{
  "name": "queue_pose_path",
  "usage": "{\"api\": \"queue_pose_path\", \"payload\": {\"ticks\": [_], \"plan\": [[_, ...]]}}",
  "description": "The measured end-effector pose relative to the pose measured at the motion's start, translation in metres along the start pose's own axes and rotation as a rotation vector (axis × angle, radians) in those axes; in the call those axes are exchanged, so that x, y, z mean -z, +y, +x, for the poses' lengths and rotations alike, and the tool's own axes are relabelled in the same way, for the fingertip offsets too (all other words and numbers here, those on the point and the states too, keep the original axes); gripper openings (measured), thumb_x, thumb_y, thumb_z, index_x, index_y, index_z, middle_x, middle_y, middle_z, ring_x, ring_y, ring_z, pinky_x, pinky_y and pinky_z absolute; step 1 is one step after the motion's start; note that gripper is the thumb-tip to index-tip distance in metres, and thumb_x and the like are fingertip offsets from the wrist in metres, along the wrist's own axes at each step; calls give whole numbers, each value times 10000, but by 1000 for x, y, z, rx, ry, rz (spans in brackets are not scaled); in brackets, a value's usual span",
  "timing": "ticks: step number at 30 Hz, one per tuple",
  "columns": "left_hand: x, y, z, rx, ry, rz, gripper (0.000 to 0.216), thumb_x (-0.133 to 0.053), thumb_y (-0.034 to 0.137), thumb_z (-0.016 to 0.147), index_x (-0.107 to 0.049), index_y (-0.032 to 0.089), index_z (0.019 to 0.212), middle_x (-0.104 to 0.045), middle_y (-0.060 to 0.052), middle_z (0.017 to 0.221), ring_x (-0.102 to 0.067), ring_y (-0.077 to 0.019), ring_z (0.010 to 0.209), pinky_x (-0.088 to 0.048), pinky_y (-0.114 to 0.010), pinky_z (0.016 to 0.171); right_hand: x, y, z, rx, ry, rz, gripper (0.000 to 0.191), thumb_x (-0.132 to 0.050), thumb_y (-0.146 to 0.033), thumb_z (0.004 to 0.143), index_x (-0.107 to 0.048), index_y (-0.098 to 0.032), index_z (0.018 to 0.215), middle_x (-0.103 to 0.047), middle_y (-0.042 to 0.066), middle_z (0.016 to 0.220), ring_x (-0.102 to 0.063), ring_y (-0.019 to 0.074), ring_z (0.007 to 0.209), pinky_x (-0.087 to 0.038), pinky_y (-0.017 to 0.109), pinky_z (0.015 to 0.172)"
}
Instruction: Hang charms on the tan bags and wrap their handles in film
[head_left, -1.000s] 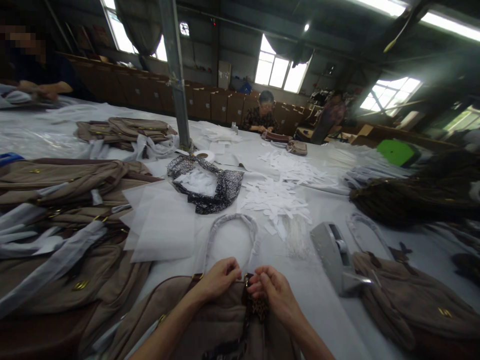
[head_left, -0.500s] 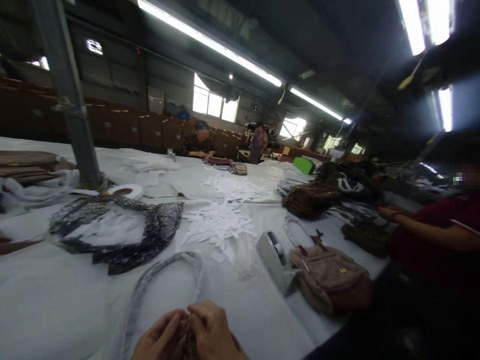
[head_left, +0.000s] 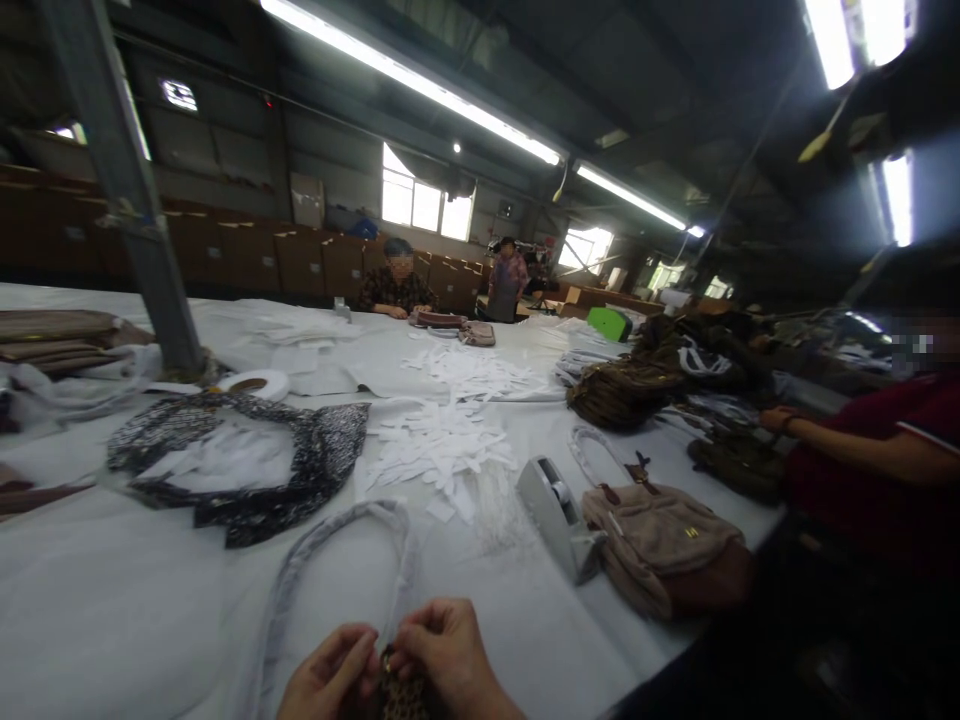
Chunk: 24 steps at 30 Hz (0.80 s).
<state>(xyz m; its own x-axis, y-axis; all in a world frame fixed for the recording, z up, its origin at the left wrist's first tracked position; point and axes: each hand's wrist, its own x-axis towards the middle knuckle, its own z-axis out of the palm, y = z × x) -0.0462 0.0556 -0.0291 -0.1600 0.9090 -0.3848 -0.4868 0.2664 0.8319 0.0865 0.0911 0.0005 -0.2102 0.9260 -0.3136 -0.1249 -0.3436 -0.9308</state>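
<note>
- A wrapped handle loop (head_left: 296,560) is arching just beyond the hands, with white strips (head_left: 450,445) lying in a heap past it.
- To the right, a grey tape dispenser (head_left: 555,520) is standing beside a beige bag (head_left: 667,540), both blocking that side.
- A black-and-white patterned ring of material (head_left: 322,470) is lying to the left, near a white roll (head_left: 253,385) and a metal post (head_left: 142,200).
- The right hand (head_left: 450,655) is pinching the top of a leopard-print piece (head_left: 403,692), which is hanging at the bottom of the view between the hands.
- The left hand (head_left: 330,675) is curling thumb to fingers just beside it; whether it is gripping anything, I cannot tell.
- The frame's bottom edge is cutting off both wrists and the leopard-print piece; fingers are hiding its top.
- Shadow is obscuring a co-worker (head_left: 885,460) at far right.
- White table (head_left: 525,620) surface is stretching between loop and dispenser, its edge slanting away at lower right.
</note>
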Motion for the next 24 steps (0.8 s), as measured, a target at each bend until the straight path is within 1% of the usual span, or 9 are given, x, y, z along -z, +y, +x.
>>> {"api": "queue_pose_path", "payload": {"ticks": [3, 6, 8, 10, 12, 13, 20, 24], "plan": [[0, 5, -4, -56, -103, 137, 380, -727, 499, 615, -559, 164, 680, -466, 69, 519, -372, -69, 465, -295, -176, 448, 9, 4, 1, 19, -6, -35, 257, -767, -335, 543, -657, -114, 611, -660, 36, 526, -547, 114, 448, -397, 208, 475], [-1, 11, -7, -79, -184, 277, 379, -656, 519, 686, -552, 155, 692, -410, 72, 532, -338, -77, 500, -260, -191, 469, 16, 6, 4, 78, -35, -88, 259, -763, -350, 567, -675, -110, 612, -622, 8, 476, -486, 87, 424, -354, 198, 459], [-1, 13, -9, -112, -220, 348, 364, -619, 508, 725, -569, 148, 716, -450, 55, 577, -377, -91, 556, -296, -198, 516, 17, 7, 5, 100, -71, -92, 273, -757, -373, 591, -687, -114, 638, -619, 2, 488, -480, 84, 438, -353, 198, 470], [-2, 15, -10, -155, -249, 403, 353, -597, 494, 747, -583, 142, 721, -509, 28, 644, -435, -117, 644, -350, -214, 606, 17, 7, 5, 105, -96, -100, 287, -760, -390, 596, -696, -117, 658, -635, 10, 524, -503, 95, 471, -374, 205, 495], [-3, 15, -11, -189, -262, 439, 356, -575, 496, 763, -589, 143, 721, -542, 8, 693, -466, -142, 715, -372, -232, 679, 15, 8, 5, 107, -107, -126, 302, -766, -404, 588, -704, -119, 664, -647, 20, 547, -526, 109, 499, -392, 214, 515], [-4, 15, -11, -197, -260, 451, 362, -565, 503, 767, -588, 145, 720, -544, 5, 696, -471, -148, 724, -374, -236, 689, 15, 8, 4, 109, -106, -138, 308, -767, -411, 586, -707, -120, 668, -650, 23, 554, -536, 115, 509, -399, 218, 523], [-4, 14, -12, -190, -242, 465, 364, -546, 492, 786, -565, 140, 694, -490, 23, 648, -425, -129, 661, -346, -227, 629, 13, 12, 3, 134, -105, -178, 329, -746, -439, 620, -698, -122, 694, -669, 43, 624, -571, 141, 575, -433, 235, 561], [-3, 12, -12, -170, -243, 437, 354, -547, 478, 790, -568, 132, 715, -485, 27, 650, -405, -118, 647, -333, -222, 614, 14, 14, 3, 131, -97, -207, 313, -719, -429, 659, -685, -120, 697, -656, 39, 616, -557, 135, 560, -422, 228, 541]]}}
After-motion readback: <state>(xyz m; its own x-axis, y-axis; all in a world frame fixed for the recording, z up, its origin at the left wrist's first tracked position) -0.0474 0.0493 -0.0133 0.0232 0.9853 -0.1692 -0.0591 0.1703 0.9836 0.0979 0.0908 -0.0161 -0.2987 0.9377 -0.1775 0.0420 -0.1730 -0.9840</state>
